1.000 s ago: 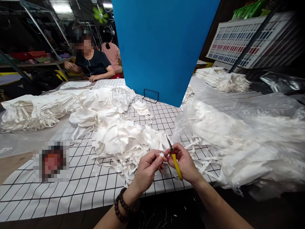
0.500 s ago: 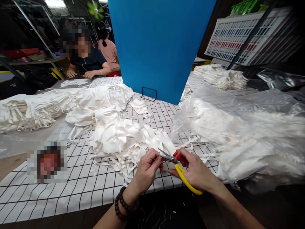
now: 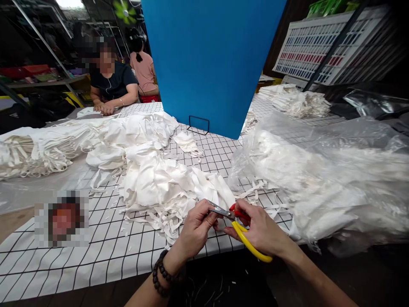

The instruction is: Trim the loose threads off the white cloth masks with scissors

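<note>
My right hand (image 3: pixel 260 230) grips scissors (image 3: pixel 243 232) with one yellow and one red handle, their steel blades pointing left toward my left hand (image 3: pixel 198 226). My left hand, with a dark bead bracelet on its wrist, pinches a small white strip at the blade tips; the strip is mostly hidden by the fingers. Both hands hover at the near edge of the table, just in front of a loose heap of white fabric pieces (image 3: pixel 162 183) with thin white strips trailing from it.
The table wears a white cloth with a black grid (image 3: pixel 105 251). A clear plastic bag of white fabric (image 3: pixel 319 183) fills the right side. A tall blue board (image 3: pixel 214 59) stands at the middle back. More white stacks (image 3: pixel 38 149) lie left. Two other people (image 3: pixel 110 83) sit far left.
The scissors swung from pointing up and away to lying level, blades pointing left at my left hand's fingers. My right hand shifted right and down. The view drifted slightly.
</note>
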The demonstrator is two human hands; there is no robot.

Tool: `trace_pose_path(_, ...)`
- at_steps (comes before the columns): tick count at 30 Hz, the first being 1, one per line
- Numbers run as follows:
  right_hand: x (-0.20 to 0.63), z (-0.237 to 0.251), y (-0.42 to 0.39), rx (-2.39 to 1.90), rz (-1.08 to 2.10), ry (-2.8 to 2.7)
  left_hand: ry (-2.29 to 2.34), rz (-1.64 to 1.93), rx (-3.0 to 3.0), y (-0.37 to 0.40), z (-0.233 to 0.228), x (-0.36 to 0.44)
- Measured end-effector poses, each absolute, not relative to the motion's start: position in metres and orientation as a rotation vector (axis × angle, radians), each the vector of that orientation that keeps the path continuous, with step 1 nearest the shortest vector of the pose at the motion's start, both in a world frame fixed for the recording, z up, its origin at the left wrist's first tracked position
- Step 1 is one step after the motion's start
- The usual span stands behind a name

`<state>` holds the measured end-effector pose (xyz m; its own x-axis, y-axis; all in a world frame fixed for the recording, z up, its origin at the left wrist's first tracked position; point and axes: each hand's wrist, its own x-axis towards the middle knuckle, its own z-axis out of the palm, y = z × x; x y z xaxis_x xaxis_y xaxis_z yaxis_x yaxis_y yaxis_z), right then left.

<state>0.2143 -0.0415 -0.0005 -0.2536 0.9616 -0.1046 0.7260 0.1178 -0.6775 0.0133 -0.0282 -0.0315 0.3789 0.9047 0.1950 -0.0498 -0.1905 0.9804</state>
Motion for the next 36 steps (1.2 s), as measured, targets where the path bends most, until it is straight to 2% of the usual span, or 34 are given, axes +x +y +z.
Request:
trace_pose_path(10, 0.211, 0.004, -0.045, -1.619, 0.98, -2.031, 0.851, 1.037, 1.612, -0.03, -0.025, 0.01)
trace_pose_path(24, 0.212, -0.001, -0.048, -1.683, 0.8, -2.076, 0.774, 1.021, 1.478, -0.032, -0.03, 0.01)
trace_pose_path(36, 0.21, -0.01, -0.045, -1.602, 0.841, -2.064, 0.741, 0.985, 1.408, -0.031, -0.031, 0.008)
